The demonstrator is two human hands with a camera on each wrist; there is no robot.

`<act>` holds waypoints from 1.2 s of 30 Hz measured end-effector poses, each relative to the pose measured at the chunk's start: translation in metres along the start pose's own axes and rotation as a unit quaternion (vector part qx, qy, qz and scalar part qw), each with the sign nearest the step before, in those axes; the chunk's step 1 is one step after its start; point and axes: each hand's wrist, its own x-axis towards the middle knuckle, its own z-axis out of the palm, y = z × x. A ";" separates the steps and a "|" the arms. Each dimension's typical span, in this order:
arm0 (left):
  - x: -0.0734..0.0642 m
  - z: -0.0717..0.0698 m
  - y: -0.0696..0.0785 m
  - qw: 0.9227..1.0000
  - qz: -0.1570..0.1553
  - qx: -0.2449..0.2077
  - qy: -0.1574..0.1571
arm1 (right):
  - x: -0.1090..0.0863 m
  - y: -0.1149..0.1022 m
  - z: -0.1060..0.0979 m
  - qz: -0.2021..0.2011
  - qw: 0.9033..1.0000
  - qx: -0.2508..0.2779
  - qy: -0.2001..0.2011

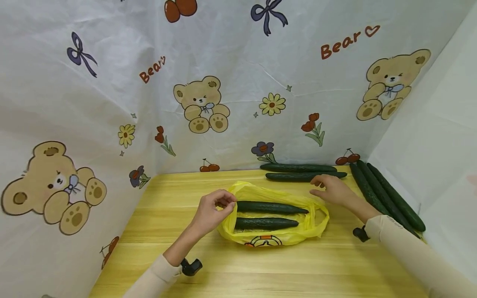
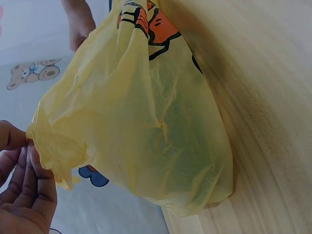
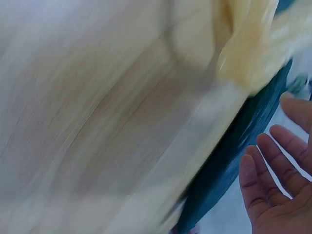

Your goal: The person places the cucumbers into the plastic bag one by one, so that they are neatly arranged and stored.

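Note:
A yellow plastic bag (image 1: pixel 257 239) lies on the table with its mouth spread, and two cucumbers (image 1: pixel 272 207) rest side by side inside it. My left hand (image 1: pixel 214 209) pinches the left edge of the bag between thumb and fingers; in the left wrist view the thin film (image 2: pixel 58 151) bunches at the fingertips. Over the bag's right handle, my right hand (image 1: pixel 329 189) hovers with nothing in it, just in front of two more cucumbers (image 1: pixel 298 176) by the back wall. Its fingers (image 3: pixel 280 165) are spread in the right wrist view.
Several cucumbers (image 1: pixel 385 194) lie in a slanted group along the right wall. A bear-printed sheet (image 1: pixel 238 62) hangs at the back and left of the wooden table (image 1: pixel 261 273). Each wrist carries a small black camera mount (image 1: pixel 191 267).

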 end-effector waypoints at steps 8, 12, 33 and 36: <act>0.000 0.000 0.002 1.000 0.000 0.010 0.002 | -0.005 0.048 -0.007 0.050 0.999 0.003 0.022; -0.001 -0.001 0.002 1.000 -0.001 0.011 0.004 | -0.003 0.057 -0.006 0.054 0.998 -0.005 0.023; -0.004 0.000 -0.001 1.000 0.001 0.014 0.007 | 0.006 0.080 0.001 0.090 0.995 -0.041 0.020; -0.006 0.000 -0.002 1.000 -0.004 0.011 0.008 | 0.004 0.080 0.007 0.075 0.996 -0.040 0.019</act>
